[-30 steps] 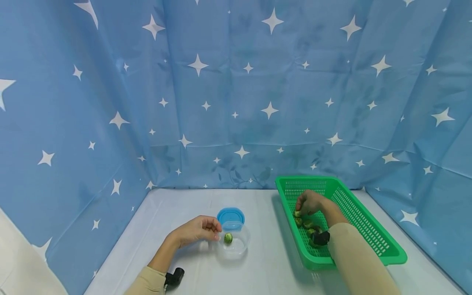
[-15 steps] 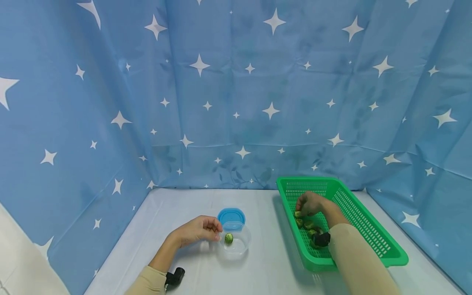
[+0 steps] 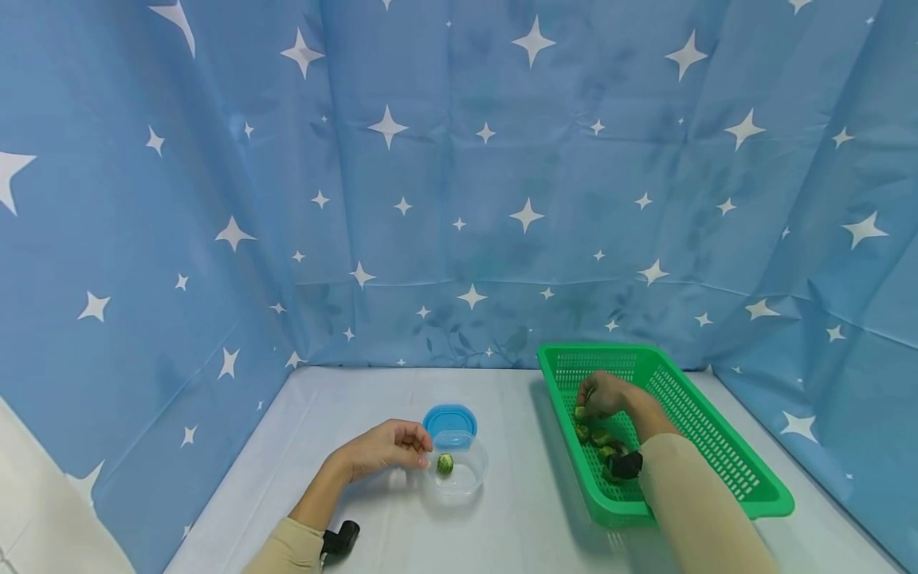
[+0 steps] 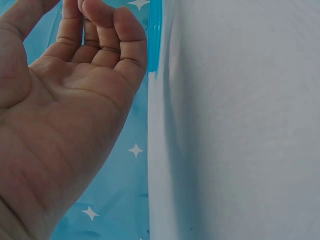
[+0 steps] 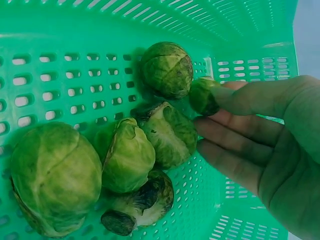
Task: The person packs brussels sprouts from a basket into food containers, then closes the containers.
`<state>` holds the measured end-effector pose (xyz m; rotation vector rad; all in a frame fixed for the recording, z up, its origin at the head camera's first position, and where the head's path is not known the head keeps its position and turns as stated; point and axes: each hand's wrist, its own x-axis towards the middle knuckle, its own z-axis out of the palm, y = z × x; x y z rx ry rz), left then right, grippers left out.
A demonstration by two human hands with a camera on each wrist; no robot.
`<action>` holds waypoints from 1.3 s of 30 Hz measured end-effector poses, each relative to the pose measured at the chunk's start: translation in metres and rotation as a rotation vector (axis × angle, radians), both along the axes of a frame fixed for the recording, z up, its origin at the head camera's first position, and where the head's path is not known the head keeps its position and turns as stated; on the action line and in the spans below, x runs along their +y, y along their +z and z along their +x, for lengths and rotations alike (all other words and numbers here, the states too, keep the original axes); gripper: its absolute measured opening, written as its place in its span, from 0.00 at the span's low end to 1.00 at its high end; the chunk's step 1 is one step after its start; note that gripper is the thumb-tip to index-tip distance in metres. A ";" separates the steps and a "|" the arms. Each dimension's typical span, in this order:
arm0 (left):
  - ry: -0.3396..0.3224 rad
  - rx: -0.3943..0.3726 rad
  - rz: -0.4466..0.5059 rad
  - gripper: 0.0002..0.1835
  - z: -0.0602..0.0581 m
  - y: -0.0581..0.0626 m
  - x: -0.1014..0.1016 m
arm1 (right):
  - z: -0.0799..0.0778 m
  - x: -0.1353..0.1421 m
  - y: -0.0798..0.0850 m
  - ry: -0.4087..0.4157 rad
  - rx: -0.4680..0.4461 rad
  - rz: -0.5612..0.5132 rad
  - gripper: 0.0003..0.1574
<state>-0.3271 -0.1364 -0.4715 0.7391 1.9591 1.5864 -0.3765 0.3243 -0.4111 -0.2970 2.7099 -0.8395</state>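
Note:
In the head view my left hand (image 3: pixel 387 446) is at the left rim of a small clear plastic container (image 3: pixel 466 477), pinching it between thumb and fingers. One green Brussels sprout (image 3: pixel 445 464) lies inside that container. The left wrist view shows the curled fingers (image 4: pixel 131 45) of this hand, its palm turned to the camera. My right hand (image 3: pixel 606 395) reaches down into a green basket (image 3: pixel 717 446). Thumb and fingertips there pinch a small Brussels sprout (image 5: pixel 202 95). Several more sprouts, among them a large one (image 5: pixel 55 177), lie on the basket's floor.
A blue lid (image 3: pixel 449 418) lies just behind the clear container. Everything stands on a white-covered table (image 3: pixel 509 526), with a blue star-patterned curtain (image 3: pixel 459 159) behind and at both sides. The basket's slotted walls surround my right hand.
The right hand's fingers shift very slightly at the sprout in the basket. My left hand stays at the container's rim.

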 end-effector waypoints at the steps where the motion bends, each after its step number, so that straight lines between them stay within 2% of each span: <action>1: 0.001 -0.001 0.000 0.17 0.000 0.000 0.000 | 0.000 0.000 0.000 0.004 0.019 0.001 0.10; 6: 0.004 -0.003 0.000 0.17 0.000 0.000 0.000 | -0.001 0.002 0.002 0.009 0.117 -0.059 0.13; 12: 0.002 0.000 0.002 0.18 0.000 0.001 0.000 | -0.005 0.001 0.002 0.003 0.181 -0.159 0.16; 19: 0.001 -0.005 0.003 0.20 0.001 0.002 0.000 | -0.007 -0.005 0.007 -0.064 0.309 -0.237 0.18; 24: 0.001 -0.005 0.005 0.20 0.001 0.000 0.000 | -0.011 -0.008 0.008 -0.086 0.356 -0.267 0.19; 31: -0.002 -0.013 0.006 0.21 0.000 0.000 -0.001 | -0.014 -0.014 0.011 -0.108 0.438 -0.346 0.15; 39: -0.006 0.004 -0.004 0.20 0.001 0.000 -0.001 | -0.012 -0.021 0.015 -0.124 0.514 -0.376 0.12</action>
